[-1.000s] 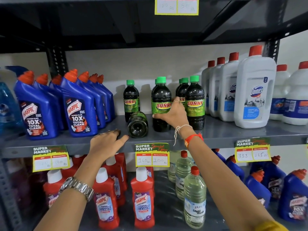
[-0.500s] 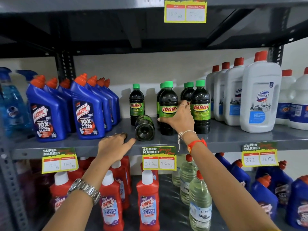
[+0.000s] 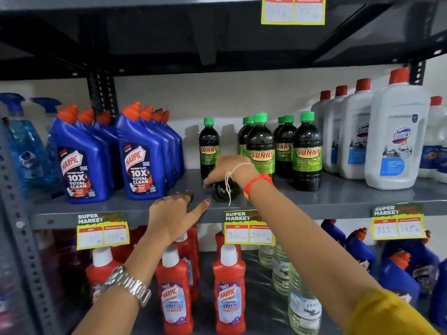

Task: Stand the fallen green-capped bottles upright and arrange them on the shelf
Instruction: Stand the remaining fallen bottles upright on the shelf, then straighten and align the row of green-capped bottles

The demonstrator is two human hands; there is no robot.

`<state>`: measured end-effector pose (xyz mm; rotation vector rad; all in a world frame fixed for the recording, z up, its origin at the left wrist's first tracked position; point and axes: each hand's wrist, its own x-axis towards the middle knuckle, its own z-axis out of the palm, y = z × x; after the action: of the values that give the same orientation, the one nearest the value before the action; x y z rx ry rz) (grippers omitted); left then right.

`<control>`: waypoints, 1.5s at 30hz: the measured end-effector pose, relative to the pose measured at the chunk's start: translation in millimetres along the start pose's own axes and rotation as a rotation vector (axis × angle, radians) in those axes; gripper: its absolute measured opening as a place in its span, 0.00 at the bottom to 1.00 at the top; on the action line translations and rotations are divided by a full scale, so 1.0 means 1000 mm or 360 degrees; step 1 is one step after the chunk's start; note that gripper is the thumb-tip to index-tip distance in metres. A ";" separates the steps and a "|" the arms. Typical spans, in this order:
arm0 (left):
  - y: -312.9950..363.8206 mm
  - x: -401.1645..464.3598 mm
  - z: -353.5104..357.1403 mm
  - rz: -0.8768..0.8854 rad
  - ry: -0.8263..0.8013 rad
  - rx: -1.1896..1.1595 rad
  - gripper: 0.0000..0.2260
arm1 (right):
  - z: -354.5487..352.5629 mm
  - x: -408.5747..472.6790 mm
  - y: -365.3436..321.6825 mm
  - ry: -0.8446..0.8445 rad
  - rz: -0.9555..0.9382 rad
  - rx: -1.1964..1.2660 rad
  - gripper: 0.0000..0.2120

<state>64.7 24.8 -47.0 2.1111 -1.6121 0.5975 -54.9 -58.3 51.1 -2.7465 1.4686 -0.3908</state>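
Several dark green-capped Sunny bottles stand upright mid-shelf: one alone [image 3: 209, 146], a front one [image 3: 260, 151], another on the right [image 3: 307, 153]. One dark bottle [image 3: 221, 191] lies on its side, round base toward me. My right hand [image 3: 229, 169] is curled over the top of that fallen bottle, fingers closed on it. My left hand [image 3: 175, 209] rests flat on the grey shelf [image 3: 338, 197] edge, left of the fallen bottle, holding nothing.
Blue Harpic bottles [image 3: 141, 163] crowd the shelf to the left, white Domex bottles [image 3: 396, 143] to the right. Below stand red Harpic bottles [image 3: 228, 291] and clear bottles [image 3: 303, 308]. Yellow price tags [image 3: 249, 228] hang on the shelf's front edge.
My right hand left the upright front bottle and moved down and left onto the fallen bottle. My left hand stayed on the shelf edge.
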 end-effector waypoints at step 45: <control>0.000 -0.003 0.005 0.0002 0.0119 -0.0058 0.33 | 0.043 0.017 0.004 0.0242 0.0010 0.1921 0.34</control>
<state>64.8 24.5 -52.8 2.0370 -1.5718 0.6351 -39.9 -79.0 12.7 -1.7371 0.7763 -1.0561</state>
